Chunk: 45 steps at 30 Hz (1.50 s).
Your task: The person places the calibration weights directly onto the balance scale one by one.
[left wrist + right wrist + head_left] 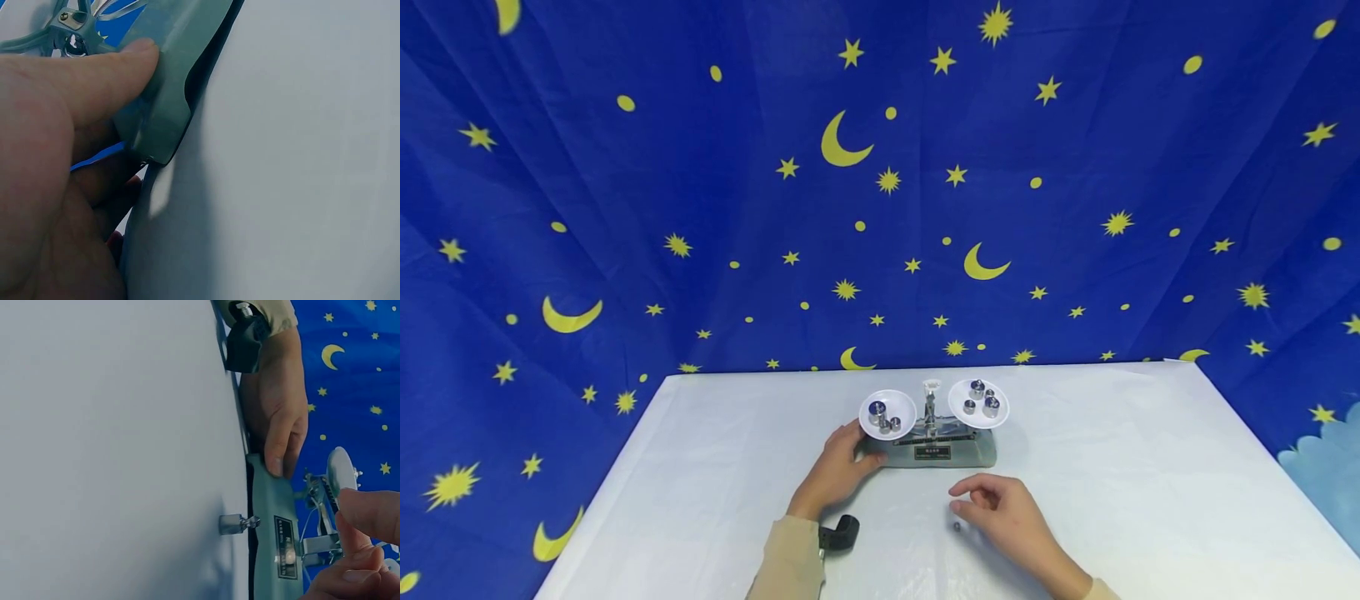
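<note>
A green-based balance scale (973, 450) stands on the table with two white pans. My left hand (835, 471) grips the left end of its base, thumb on the near side and the other fingers behind. The left pan (902, 404) bears three metal weights; the right pan (958, 400) bears several. One small metal weight (231, 524) with a knob stands upright on the table in front of the base. My right hand (1011, 517) is just above and beside that weight, fingers bent, thumb and index finger apart, with nothing seen between them.
A white cover lies over the table (1150, 467). Behind it hangs a blue cloth (737, 192) with yellow stars and moons. A black device (841, 533) sits at my left wrist, close over the table.
</note>
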### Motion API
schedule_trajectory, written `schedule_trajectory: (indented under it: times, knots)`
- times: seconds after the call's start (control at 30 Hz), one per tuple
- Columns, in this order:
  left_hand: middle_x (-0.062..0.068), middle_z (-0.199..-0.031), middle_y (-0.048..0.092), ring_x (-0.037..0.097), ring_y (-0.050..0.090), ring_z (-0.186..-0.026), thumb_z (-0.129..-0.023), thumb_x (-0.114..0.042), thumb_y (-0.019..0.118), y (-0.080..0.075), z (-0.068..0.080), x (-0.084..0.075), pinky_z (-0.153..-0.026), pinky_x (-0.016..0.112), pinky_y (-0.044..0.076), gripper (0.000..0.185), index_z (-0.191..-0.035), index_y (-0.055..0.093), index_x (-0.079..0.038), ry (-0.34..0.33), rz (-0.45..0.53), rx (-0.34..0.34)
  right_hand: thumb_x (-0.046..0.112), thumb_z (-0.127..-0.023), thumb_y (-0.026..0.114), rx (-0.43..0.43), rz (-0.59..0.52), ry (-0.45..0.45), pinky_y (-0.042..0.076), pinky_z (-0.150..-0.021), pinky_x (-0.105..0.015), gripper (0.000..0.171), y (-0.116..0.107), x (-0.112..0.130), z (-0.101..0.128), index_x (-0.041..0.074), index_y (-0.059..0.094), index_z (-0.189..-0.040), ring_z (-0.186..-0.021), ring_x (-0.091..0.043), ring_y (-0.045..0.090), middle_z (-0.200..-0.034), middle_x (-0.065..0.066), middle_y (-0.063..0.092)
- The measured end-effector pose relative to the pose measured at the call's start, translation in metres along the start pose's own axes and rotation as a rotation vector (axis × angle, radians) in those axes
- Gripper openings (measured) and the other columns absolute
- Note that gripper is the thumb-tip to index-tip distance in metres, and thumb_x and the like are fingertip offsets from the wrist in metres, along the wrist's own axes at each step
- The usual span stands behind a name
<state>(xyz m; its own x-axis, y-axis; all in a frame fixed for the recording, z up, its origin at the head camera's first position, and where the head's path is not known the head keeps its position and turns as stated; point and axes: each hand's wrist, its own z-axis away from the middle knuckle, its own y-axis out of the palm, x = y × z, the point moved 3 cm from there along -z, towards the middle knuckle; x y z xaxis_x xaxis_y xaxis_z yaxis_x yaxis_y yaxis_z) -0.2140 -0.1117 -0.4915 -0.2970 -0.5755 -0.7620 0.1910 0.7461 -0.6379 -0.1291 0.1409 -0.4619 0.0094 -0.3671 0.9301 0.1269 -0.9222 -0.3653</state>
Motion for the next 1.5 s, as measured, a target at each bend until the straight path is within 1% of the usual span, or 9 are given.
schedule_trajectory:
  times: [0.2, 0.27, 0.37, 0.67, 0.9, 1.2, 1.5]
  knots:
    - [0.015, -0.153, 0.046, 0.034, 0.037, -0.145, -0.093, -0.023, 0.071, 0.0, -0.001, 0.0, -0.124, 0.053, 0.017, 0.063, -0.148, 0.047, -0.003, -0.007, -0.009, 0.007, 0.013, -0.084, 0.08, 0.036, 0.001, 0.022, 0.037, -0.05, -0.02, 0.02, -0.002, -0.007, 0.003, 0.003, 0.075, -0.1, -0.053, -0.004, 0.04, -0.063, 0.005, 0.044]
    - [0.013, -0.153, 0.046, 0.032, 0.037, -0.145, -0.093, -0.023, 0.071, 0.0, -0.001, 0.0, -0.124, 0.051, 0.016, 0.063, -0.149, 0.047, -0.005, -0.017, -0.008, 0.01, 0.014, -0.084, 0.08, 0.048, -0.004, 0.038, 0.038, -0.05, -0.02, 0.021, -0.003, -0.007, 0.003, 0.002, 0.075, -0.101, -0.053, -0.004, 0.041, -0.063, 0.005, 0.044]
    - [0.013, -0.153, 0.046, 0.032, 0.037, -0.145, -0.093, -0.023, 0.071, 0.0, -0.001, 0.0, -0.124, 0.051, 0.016, 0.063, -0.149, 0.048, -0.005, -0.015, -0.004, 0.009, 0.015, -0.083, 0.081, 0.06, -0.015, 0.059, 0.038, -0.049, -0.019, 0.023, -0.003, -0.008, 0.004, 0.002, 0.075, -0.101, -0.053, -0.004, 0.041, -0.063, 0.005, 0.045]
    - [0.013, -0.154, 0.046, 0.032, 0.037, -0.145, -0.093, -0.024, 0.071, 0.0, 0.0, 0.001, -0.124, 0.052, 0.016, 0.064, -0.15, 0.046, -0.006, -0.016, -0.001, 0.011, 0.011, -0.081, 0.081, 0.079, -0.032, 0.058, 0.038, -0.049, -0.02, 0.024, -0.004, -0.018, 0.006, 0.001, 0.074, -0.101, -0.053, -0.003, 0.041, -0.062, 0.005, 0.045]
    - [0.013, -0.154, 0.046, 0.032, 0.037, -0.145, -0.093, -0.024, 0.071, 0.0, 0.0, 0.001, -0.124, 0.051, 0.016, 0.063, -0.149, 0.048, -0.006, -0.01, -0.004, 0.007, 0.012, -0.079, 0.082, 0.099, -0.042, 0.075, 0.038, -0.051, -0.021, 0.025, -0.002, -0.021, 0.006, 0.001, 0.074, -0.101, -0.054, -0.004, 0.042, -0.064, 0.004, 0.045]
    - [0.014, -0.154, 0.045, 0.033, 0.036, -0.145, -0.093, -0.024, 0.071, 0.0, 0.0, 0.001, -0.124, 0.051, 0.015, 0.063, -0.149, 0.047, -0.004, -0.01, -0.007, 0.009, 0.011, -0.079, 0.081, 0.146, 0.01, 0.081, 0.038, -0.051, -0.021, 0.023, -0.003, -0.022, 0.007, 0.003, 0.074, -0.1, -0.054, -0.004, 0.041, -0.064, 0.004, 0.047]
    - [0.014, -0.154, 0.045, 0.032, 0.036, -0.145, -0.093, -0.024, 0.07, 0.0, 0.0, 0.0, -0.124, 0.051, 0.016, 0.064, -0.149, 0.046, -0.004, -0.007, -0.008, 0.009, 0.007, -0.077, 0.081, 0.156, 0.052, 0.041, 0.035, -0.049, -0.021, 0.02, -0.003, -0.023, 0.006, 0.004, 0.075, -0.096, -0.052, -0.003, 0.04, -0.064, 0.004, 0.047]
